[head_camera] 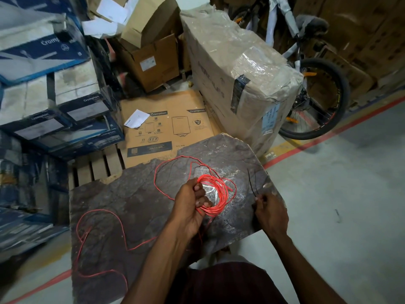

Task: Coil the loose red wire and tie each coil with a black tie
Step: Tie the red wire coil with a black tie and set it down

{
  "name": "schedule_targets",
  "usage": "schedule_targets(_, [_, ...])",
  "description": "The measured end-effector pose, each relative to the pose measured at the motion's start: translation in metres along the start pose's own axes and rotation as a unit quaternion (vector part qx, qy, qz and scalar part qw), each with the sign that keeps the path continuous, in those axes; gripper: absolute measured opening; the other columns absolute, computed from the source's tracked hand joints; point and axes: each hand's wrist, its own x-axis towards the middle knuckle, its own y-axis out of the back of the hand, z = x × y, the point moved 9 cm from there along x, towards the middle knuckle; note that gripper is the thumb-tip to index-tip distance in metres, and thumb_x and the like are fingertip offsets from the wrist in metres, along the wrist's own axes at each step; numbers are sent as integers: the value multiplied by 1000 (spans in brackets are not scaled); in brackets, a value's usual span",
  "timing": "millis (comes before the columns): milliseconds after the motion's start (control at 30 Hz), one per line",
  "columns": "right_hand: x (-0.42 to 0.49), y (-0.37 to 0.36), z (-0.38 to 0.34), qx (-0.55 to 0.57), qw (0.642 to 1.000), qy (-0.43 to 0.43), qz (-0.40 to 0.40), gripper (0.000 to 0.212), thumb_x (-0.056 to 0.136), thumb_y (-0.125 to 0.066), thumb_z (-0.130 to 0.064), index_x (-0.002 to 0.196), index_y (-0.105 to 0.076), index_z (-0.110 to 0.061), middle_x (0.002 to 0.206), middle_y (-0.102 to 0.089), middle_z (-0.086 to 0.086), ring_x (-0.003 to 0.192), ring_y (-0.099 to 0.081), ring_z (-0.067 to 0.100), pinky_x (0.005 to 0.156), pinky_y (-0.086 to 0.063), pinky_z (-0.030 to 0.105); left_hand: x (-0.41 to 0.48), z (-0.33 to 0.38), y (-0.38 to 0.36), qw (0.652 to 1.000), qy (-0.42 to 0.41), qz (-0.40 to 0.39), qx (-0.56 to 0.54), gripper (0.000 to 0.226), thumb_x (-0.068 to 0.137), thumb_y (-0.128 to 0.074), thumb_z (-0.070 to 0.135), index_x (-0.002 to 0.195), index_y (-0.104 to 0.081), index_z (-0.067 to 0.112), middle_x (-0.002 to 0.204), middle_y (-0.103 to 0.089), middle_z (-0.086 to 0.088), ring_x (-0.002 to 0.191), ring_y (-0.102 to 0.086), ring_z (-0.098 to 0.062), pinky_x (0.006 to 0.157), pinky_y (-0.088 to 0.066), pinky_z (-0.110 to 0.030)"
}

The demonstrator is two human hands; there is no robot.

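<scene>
Left hand (192, 207) grips a coil (213, 212) of red wire (105, 210), fingers curled through the loops and thumb over the bundle, holding it just above the tabletop (142, 194) — a dark, rough slab with a chipped far edge. From the coil a loose run of the same wire trails away to the left, lying on the slab in wide, uneven bends that reach its left edge and near corner. Another slack loop arcs over the slab beyond the hand.

At the far left stand stacked blue cartons (43, 51), some with printed brand lettering. Between them and the slab the slats of a wooden pallet (96, 167) show. Beyond the slab lies a flat cardboard sheet (166, 119) with a printed appliance outline, a white slip of paper resting on its left part.

Right of the coil, near the slab's right edge, the right hand (271, 213) pinches the lower end of a thin black tie (251, 183) between thumb and fingertips; the tie stands up from the pinch, apart from the coil. Behind, a large carton wrapped in clear film (241, 69) leans beside a bicycle (317, 95). A grey floor (350, 194) crossed by a red line (328, 134) fills the right — a small dark strand lies on it.
</scene>
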Motion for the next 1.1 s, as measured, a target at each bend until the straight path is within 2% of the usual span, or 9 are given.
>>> schedule_targets(133, [-18, 24, -36, 81, 994, 57, 43, 13, 96, -67, -16, 104, -75, -20, 105, -75, 0, 101, -65, 24, 82, -38, 28, -9, 12, -9, 1000, -4, -23, -12, 42, 104, -35, 19, 62, -36, 18, 39, -21, 9, 27, -19, -4, 31, -25, -18])
schedule_targets(300, [-40, 54, -94, 141, 969, 172, 103, 9, 93, -74, -13, 93, -75, -22, 90, -65, -16, 88, -53, 5, 82, -41, 27, -22, 34, -20, 998, -17, -59, -33, 42, 104, -34, 19, 62, -37, 18, 40, -22, 9, 27, -20, -3, 31, -25, -18])
schedule_targets(433, [-58, 66, -140, 168, 936, 287, 117, 6, 91, -69, -22, 94, -74, -24, 96, -64, -25, 89, -51, -8, 87, -35, 12, -33, 57, -23, 994, -36, -87, -59, 44, 105, -33, 19, 61, -37, 17, 40, -22, 9, 27, -20, -3, 33, -24, -18])
schedule_targets(500, [-62, 70, -156, 192, 922, 317, 116, 8, 91, -71, -18, 95, -74, -24, 101, -62, -31, 97, -54, -15, 88, -37, 16, -39, 67, -23, 991, -47, -100, -72, 45, 105, -33, 20, 60, -38, 17, 40, -22, 8, 28, -20, -3, 34, -24, -18])
schedule_targets(767, [-74, 77, -194, 237, 891, 364, 131, 14, 87, -74, -12, 93, -72, -23, 95, -68, -16, 90, -61, 12, 86, -46, 39, -57, 93, -20, 982, -54, -144, -108, 48, 109, -32, 27, 63, -39, 16, 39, -22, 8, 28, -22, -4, 34, -28, -18])
schedule_targets(867, [-78, 81, -211, 248, 882, 375, 137, 11, 87, -76, -12, 92, -74, -22, 96, -67, -21, 90, -60, 9, 90, -43, 29, -60, 96, -18, 982, -54, -147, -104, 49, 109, -33, 29, 63, -40, 16, 40, -23, 8, 29, -22, -4, 35, -30, -19])
schedule_targets(967, [-87, 92, -230, 257, 864, 405, 152, 12, 89, -73, -18, 96, -70, -28, 97, -65, -23, 94, -56, -10, 92, -37, 17, -64, 98, -18, 983, -60, -145, -96, 48, 110, -33, 30, 64, -41, 15, 40, -24, 7, 29, -23, -4, 37, -32, -19])
schedule_targets(1033, [-92, 97, -240, 264, 853, 420, 162, 13, 88, -71, -21, 98, -69, -28, 96, -64, -21, 95, -54, -15, 88, -39, 18, -66, 98, -17, 983, -60, -146, -95, 48, 110, -32, 30, 65, -41, 14, 40, -25, 7, 30, -24, -4, 39, -34, -19])
schedule_targets(1100, [-94, 99, -245, 269, 851, 419, 170, 15, 87, -71, -20, 99, -69, -29, 93, -65, -18, 86, -55, -6, 83, -42, 25, -68, 97, -15, 983, -56, -148, -94, 48, 110, -31, 31, 67, -42, 14, 42, -26, 7, 32, -25, -5, 42, -36, -20])
